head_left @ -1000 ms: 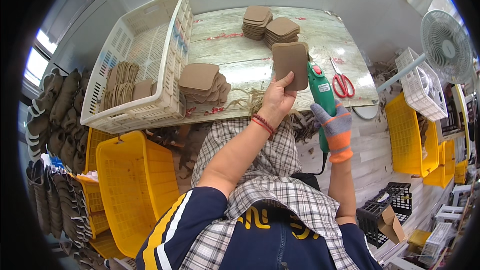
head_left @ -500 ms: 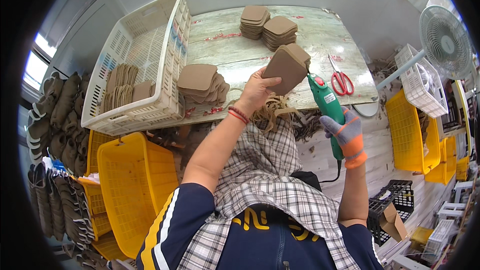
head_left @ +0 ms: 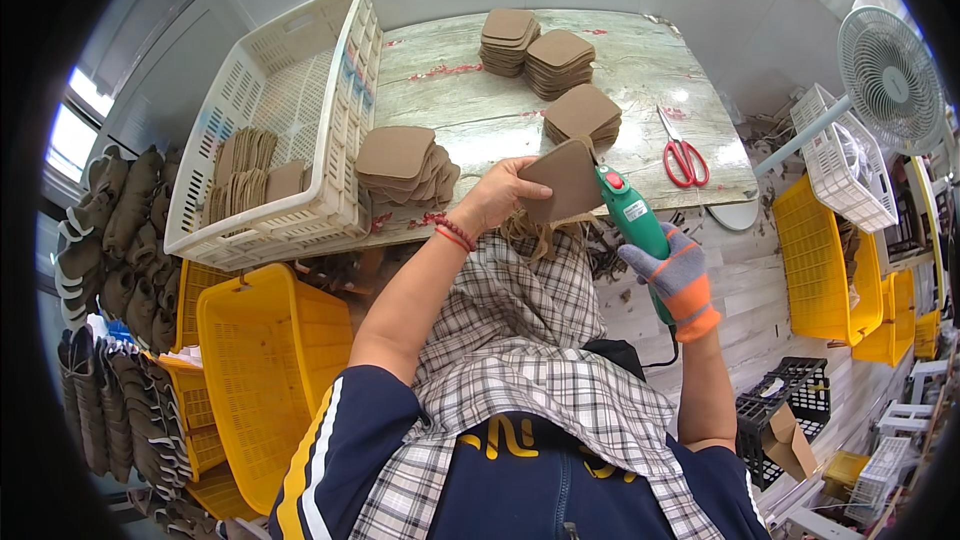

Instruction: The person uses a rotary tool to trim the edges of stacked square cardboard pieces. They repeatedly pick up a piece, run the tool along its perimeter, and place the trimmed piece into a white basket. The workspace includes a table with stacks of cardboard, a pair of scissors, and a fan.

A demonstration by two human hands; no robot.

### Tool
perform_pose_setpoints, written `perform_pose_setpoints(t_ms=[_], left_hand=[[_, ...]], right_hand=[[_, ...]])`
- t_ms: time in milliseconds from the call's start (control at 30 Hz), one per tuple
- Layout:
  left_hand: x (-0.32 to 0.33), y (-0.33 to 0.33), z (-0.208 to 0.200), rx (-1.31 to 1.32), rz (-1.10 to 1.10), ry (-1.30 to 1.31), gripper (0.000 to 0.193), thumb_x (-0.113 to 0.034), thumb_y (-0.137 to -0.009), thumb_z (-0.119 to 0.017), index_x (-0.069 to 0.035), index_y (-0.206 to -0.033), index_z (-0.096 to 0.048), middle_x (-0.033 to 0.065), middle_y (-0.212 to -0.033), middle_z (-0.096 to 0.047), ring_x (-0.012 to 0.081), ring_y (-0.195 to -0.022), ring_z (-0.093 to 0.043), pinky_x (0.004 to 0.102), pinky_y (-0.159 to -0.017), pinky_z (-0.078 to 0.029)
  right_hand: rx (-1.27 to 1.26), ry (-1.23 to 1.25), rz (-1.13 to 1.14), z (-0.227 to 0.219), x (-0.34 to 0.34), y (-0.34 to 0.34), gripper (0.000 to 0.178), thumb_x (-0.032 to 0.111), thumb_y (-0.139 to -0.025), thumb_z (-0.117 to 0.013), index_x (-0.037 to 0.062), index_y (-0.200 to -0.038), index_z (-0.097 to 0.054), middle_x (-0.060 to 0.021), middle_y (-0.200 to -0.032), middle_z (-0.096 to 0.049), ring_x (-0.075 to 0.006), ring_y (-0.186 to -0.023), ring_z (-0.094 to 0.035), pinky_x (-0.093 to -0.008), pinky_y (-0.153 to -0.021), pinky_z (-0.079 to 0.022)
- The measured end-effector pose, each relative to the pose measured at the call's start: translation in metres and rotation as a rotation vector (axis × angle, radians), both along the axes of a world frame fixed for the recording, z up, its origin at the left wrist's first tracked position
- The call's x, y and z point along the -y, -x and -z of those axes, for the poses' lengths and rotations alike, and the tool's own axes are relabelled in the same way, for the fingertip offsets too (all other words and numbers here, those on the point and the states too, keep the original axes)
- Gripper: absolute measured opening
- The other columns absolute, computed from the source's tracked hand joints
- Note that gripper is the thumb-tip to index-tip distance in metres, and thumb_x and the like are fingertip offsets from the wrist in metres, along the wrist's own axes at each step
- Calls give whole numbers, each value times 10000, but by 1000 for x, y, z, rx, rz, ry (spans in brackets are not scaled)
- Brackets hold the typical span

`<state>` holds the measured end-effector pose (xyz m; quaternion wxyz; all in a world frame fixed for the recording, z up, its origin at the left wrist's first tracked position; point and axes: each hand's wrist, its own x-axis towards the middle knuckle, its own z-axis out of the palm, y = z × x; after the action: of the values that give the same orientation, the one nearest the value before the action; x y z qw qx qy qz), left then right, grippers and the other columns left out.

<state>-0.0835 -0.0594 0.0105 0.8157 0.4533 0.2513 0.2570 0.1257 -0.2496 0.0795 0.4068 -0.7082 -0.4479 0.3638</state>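
Note:
My bare left hand (head_left: pixel 502 192) pinches a brown rounded-square piece (head_left: pixel 566 182), fabric or leather-like, by its left side. In a grey and orange glove, my right hand (head_left: pixel 678 275) is wrapped round a green corded handheld power tool (head_left: pixel 637 220). The tool's tip meets or lies very close to the piece's upper right corner; exact contact cannot be made out. Beyond it, a stack of like pieces (head_left: pixel 584 114) sits on the table (head_left: pixel 450 60). Two more stacks (head_left: pixel 559 52) stand farther back, and a looser pile (head_left: pixel 398 155) lies at the left.
Red-handled scissors (head_left: pixel 684 155) lie at the table's right. A white crate (head_left: pixel 335 155) with more brown pieces stands left. Brown offcut strips (head_left: pixel 535 235) hang at the front edge. Yellow bins (head_left: pixel 270 370) flank me, and a fan (head_left: pixel 888 80) is at far right.
My left hand has come nearer and slightly left with the piece, uncovering the stack behind. The tool has shifted left and toward me, its tip now by the piece's upper right corner.

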Motion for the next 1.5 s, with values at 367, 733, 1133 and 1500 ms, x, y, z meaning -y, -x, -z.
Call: perform_pose_setpoints(t_ms=[367, 733, 1133, 1500], left_hand=[[-15, 15, 1, -167, -118, -310, 240, 29, -723, -696, -54, -928, -605, 5, -870, -631, 85, -761, -567, 246, -693, -462], [-24, 32, -14, 1, -176, -138, 166, -27, -758, -706, -21, -922, -684, 48, -851, -691, 111, -736, -636, 249, -729, -504], [-24, 32, -24, -142, -55, -193, 185, -2, -744, -702, -13, -926, -670, 39, -843, -683, 100, -757, -619, 251, -750, -489], [-19, 22, -26, -222, 116, -221, 214, 1, -703, -735, -20, -909, -680, 38, -829, -686, 101, -721, -624, 250, -706, -500]], right_hand=[[-263, 44, -30, 0, -4, -5, 381, 236, -734, -794, 3, -960, -595, -8, -663, -585, -71, -521, -519, -220, -467, -419], [-328, 96, -174, -2, 1, -10, 346, 225, -738, -789, 7, -923, -595, -20, -686, -591, -81, -542, -551, -237, -493, -470], [-309, 122, -216, 4, 4, -10, 357, 229, -725, -800, 11, -920, -596, -14, -700, -596, -66, -563, -538, -224, -504, -456], [-250, 117, -251, 7, 1, -5, 351, 224, -739, -784, -3, -928, -594, -19, -681, -593, -69, -549, -536, -226, -492, -453]])
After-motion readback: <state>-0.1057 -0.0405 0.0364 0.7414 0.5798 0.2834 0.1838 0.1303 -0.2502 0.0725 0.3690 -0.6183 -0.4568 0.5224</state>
